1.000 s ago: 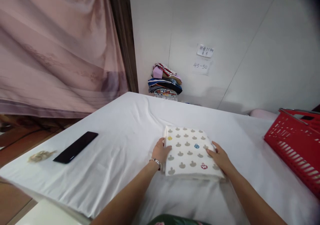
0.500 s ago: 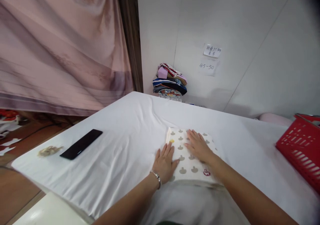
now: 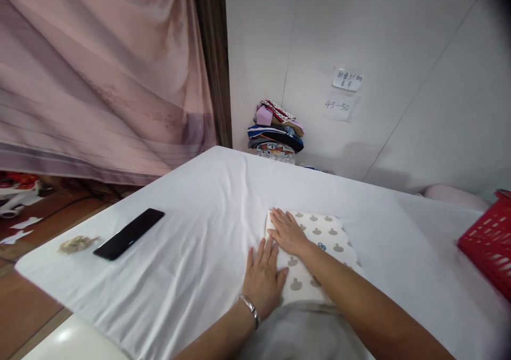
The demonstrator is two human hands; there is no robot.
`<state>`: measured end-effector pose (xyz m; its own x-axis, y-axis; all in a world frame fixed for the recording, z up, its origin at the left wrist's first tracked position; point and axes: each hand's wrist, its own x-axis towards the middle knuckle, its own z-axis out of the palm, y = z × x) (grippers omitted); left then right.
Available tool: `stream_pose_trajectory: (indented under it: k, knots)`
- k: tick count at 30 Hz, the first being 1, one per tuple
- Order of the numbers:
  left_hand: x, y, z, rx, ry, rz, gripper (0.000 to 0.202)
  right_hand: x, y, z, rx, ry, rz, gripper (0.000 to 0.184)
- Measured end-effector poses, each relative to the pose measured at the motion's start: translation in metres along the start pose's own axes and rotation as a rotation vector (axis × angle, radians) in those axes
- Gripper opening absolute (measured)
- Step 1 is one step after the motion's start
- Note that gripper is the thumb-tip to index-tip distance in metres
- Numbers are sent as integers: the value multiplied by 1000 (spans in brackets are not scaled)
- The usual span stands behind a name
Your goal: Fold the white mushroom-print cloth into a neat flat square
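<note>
A folded white cloth (image 3: 335, 234) with a grey-brown mushroom-like print and a small blue motif lies on the white-covered table (image 3: 191, 243), close to my body. My left hand (image 3: 263, 272), with a silver bangle at the wrist, rests flat along the cloth's left edge, fingers stretched forward. Further up, my right hand (image 3: 288, 233) lies flat on the cloth's far left corner, its forearm crossing over the print. Both hands have their fingers extended and grip nothing. Part of the cloth is hidden under my right forearm.
A black phone (image 3: 130, 234) and a small beige tangle (image 3: 77, 244) lie on the table's left. At the right stands a red plastic basket (image 3: 489, 243). Folded fabrics (image 3: 276, 131) are stacked by the wall, near paper notes (image 3: 347, 80). A pink curtain (image 3: 99, 72) hangs at left.
My right hand has slid left across the cloth to its far left corner. My left hand stays at the left edge. A blue motif now shows; the yellow and red ones are out of sight.
</note>
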<state>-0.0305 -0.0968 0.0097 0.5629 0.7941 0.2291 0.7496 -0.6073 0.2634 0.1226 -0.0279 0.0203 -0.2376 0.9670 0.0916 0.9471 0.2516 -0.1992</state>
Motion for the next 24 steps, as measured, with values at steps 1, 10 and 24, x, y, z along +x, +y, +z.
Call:
stream_pose_trajectory:
  k: [1,10,24]
  knots:
    - [-1,1,-1,18,26,42,52,0,1,1,4,4,-4,58]
    - [-7,-3,9,78,66,238,58,-2,6,-16,300,-35,74,50]
    - [58,18,-34,-71,-43,72,51,-52,9,-18,63,-37,53,50]
